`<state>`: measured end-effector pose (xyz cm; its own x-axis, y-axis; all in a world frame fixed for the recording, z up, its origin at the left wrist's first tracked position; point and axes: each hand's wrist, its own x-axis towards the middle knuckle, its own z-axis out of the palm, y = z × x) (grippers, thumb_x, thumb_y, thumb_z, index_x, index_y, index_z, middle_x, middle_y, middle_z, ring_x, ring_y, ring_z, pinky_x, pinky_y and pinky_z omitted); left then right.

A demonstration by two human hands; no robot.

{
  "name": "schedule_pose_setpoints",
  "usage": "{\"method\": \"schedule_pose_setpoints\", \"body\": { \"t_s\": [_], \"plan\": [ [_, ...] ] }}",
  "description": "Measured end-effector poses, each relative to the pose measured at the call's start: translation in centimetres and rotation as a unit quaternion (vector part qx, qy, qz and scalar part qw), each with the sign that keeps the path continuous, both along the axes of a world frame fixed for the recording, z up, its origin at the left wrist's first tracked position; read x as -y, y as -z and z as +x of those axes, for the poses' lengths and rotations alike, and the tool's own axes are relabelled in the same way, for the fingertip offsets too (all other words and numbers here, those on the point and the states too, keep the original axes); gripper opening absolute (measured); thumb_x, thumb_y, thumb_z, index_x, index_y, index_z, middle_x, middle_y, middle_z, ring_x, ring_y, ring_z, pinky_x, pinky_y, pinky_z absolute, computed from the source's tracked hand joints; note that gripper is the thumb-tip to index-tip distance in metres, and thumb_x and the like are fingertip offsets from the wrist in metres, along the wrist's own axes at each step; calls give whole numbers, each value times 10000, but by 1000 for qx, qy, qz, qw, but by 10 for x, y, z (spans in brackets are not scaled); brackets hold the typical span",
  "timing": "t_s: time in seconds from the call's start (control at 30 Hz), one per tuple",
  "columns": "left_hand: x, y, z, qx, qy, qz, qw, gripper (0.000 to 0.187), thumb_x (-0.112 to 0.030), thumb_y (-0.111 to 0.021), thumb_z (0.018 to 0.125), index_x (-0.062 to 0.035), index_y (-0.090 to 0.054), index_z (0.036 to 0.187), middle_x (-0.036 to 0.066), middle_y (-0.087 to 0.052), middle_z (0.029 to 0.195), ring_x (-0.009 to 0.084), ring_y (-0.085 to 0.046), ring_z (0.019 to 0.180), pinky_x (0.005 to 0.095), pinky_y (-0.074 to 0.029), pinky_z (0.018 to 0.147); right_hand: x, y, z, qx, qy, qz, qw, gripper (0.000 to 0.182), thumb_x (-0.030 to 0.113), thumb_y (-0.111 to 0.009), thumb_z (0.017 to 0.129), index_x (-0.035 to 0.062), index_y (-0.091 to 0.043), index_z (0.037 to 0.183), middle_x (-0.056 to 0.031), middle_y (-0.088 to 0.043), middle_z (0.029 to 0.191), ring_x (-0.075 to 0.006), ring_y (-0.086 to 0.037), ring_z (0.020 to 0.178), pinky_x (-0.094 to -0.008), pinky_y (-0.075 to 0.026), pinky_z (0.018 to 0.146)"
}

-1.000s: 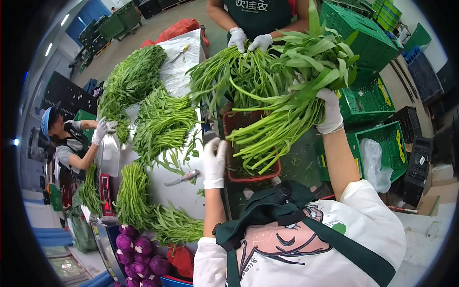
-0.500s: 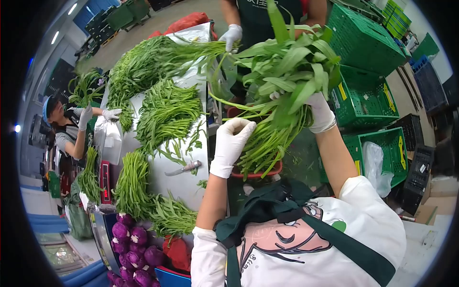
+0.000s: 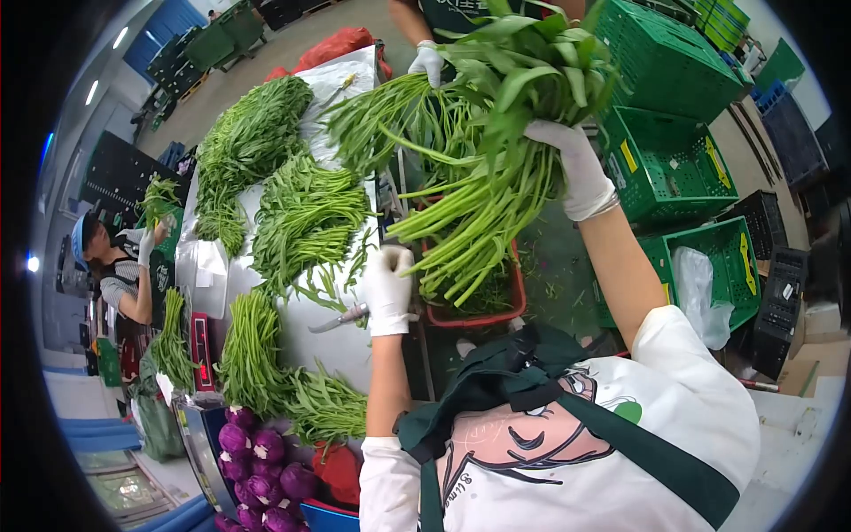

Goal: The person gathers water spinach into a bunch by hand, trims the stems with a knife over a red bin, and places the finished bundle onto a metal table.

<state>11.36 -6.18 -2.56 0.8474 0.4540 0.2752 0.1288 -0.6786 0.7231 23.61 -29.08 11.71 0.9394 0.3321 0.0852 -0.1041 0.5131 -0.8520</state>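
My gloved right hand [image 3: 578, 168] is closed around a large bunch of water spinach [image 3: 496, 186], held up in front of me with its leaves at the top and the cut stems hanging down to the left. My gloved left hand [image 3: 387, 285], fingers curled, is over the table edge left of the stem ends. What it holds, if anything, is hidden. Close beside it, a knife [image 3: 355, 313] lies on the metal table [image 3: 341, 350]. Beneath the bunch is a red basket [image 3: 479, 317] with green scraps inside.
More water spinach piles [image 3: 310, 213] and a red-display scale [image 3: 203, 353] are on the table. Purple cabbages [image 3: 266, 474] sit near me. Green crates [image 3: 669, 164] stand at right. Across from me, a co-worker's gloved hand [image 3: 427, 64] holds greens; another person [image 3: 120, 266] works at left.
My left hand has moved left and down, away from the stems to beside the knife. My right hand has shifted slightly up with the bunch. The co-worker's greens have swung toward me.
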Motion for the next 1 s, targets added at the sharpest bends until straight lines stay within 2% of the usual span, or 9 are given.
{"method": "schedule_pose_setpoints", "body": {
  "t_s": [0.13,0.2,0.27,0.33,0.4,0.6,0.73,0.8,1.0],
  "plan": [
    [17,-59,3,235,39,-67,969,184,29,-583,753,-13,-603,931,113,-604,917,196,-579,828,296,-446,787,-13,2,1,-21,2,17,1000,327,33,-638,728,15,-560,1044,-73,-623,909,-163,-620,775,-290,-516,698],
    [31,-93,-3,303,53,92,947,243,96,-551,718,-17,-603,927,125,-588,920,255,-571,869,329,-439,814,-17,2,2,-45,-9,34,998,337,28,-638,725,18,-557,1052,-73,-622,920,-164,-619,779,-292,-516,696],
    [22,-96,-4,313,40,83,945,230,105,-548,720,-15,-603,909,126,-588,932,251,-565,888,332,-429,831,-16,1,1,-53,-19,38,998,344,26,-639,722,20,-556,1055,-71,-620,928,-164,-619,789,-293,-515,699],
    [7,-90,-2,314,17,-71,947,210,119,-546,730,-4,-596,892,117,-593,931,230,-561,884,316,-430,818,-13,0,2,-56,-24,41,997,348,24,-639,720,22,-555,1058,-70,-618,932,-163,-618,796,-295,-515,702],
    [7,-92,-4,351,19,-76,933,177,94,-588,720,-6,-609,865,102,-613,887,219,-572,829,306,-437,789,-11,0,4,-53,-28,50,997,351,23,-637,721,24,-553,1061,-68,-617,934,-163,-617,800,-295,-514,705],
    [47,-95,4,214,258,97,937,89,-63,-667,716,-54,-657,803,79,-641,752,229,-580,688,322,-429,647,-23,1,-2,-77,-19,29,996,338,26,-629,731,25,-554,1061,-67,-617,927,-157,-616,794,-290,-513,704],
    [45,-90,-5,94,233,-29,967,200,-183,-621,784,9,-645,837,76,-615,701,180,-566,676,287,-423,645,-18,-3,-2,-80,-44,61,994,336,26,-635,726,20,-558,1053,-65,-619,916,-151,-615,783,-286,-512,704],
    [47,-84,-5,72,245,-103,961,167,-188,-673,745,-33,-652,802,78,-619,672,231,-559,632,314,-425,627,-21,-3,-3,-59,-16,44,997,336,24,-634,724,16,-558,1051,-62,-620,906,-150,-615,776,-285,-511,705],
    [62,-72,7,165,171,-38,971,110,-98,-708,708,-28,-652,771,75,-620,703,195,-566,626,281,-429,605,-30,6,2,-37,51,61,996,293,24,-648,703,6,-591,990,-70,-628,903,-165,-620,773,-289,-515,702]
  ]
}}
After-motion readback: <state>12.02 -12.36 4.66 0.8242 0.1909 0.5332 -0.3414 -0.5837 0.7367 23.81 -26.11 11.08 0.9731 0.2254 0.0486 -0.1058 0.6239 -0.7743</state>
